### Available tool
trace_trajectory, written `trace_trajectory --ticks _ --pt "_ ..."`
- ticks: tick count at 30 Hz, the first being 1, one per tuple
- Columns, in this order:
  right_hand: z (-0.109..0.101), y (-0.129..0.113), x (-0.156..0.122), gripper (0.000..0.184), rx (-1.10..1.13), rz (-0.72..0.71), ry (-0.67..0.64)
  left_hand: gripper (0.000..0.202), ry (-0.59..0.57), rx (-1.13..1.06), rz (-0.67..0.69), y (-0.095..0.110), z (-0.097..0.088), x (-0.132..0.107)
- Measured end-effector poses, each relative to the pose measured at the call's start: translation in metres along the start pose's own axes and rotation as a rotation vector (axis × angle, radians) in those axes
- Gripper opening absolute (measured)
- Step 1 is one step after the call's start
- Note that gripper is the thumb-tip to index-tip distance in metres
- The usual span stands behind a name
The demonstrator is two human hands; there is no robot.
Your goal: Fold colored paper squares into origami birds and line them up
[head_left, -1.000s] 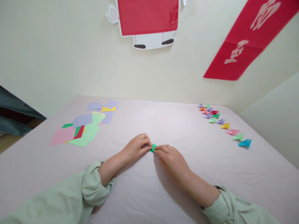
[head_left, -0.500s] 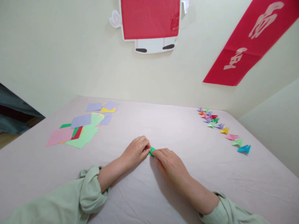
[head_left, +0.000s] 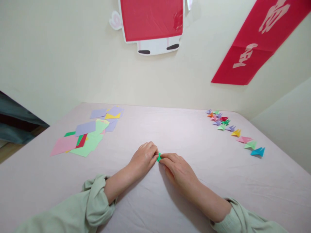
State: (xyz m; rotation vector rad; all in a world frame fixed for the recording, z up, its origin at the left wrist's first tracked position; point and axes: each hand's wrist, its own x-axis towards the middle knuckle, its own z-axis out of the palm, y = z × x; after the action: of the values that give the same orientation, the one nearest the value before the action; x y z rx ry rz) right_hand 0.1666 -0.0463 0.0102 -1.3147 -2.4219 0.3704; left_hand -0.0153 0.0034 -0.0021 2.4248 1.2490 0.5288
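Observation:
A small folded piece of green paper [head_left: 159, 157] is between my two hands, low over the middle of the table. My left hand [head_left: 145, 156] pinches its left side with the fingers closed. From the right, my right hand [head_left: 179, 168] grips the other side between thumb and fingertips. Only a narrow strip of the green paper shows; the rest is hidden behind my fingers, so its exact folds cannot be made out.
Loose sheets of coloured paper [head_left: 85, 128] lie overlapping on the left of the cloth-covered table [head_left: 145, 129]. Several small folded paper figures [head_left: 245, 139] run in a line along the right. Behind stands a wall [head_left: 155, 81] with red decorations [head_left: 153, 19].
Both hands stay on the green paper with only slight finger movement. The whole view has shifted and tilted a little.

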Motion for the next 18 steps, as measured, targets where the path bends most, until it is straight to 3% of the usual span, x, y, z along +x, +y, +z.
trace_trajectory --ticks 9,18 --pt "0.002 0.004 0.002 0.027 0.007 0.025 -0.031 0.008 0.015 0.040 -0.011 0.001 0.003 -0.001" --pt "0.002 0.004 0.002 0.026 -0.035 0.020 -0.029 0.012 -0.058 0.190 -0.056 0.011 0.002 0.004"
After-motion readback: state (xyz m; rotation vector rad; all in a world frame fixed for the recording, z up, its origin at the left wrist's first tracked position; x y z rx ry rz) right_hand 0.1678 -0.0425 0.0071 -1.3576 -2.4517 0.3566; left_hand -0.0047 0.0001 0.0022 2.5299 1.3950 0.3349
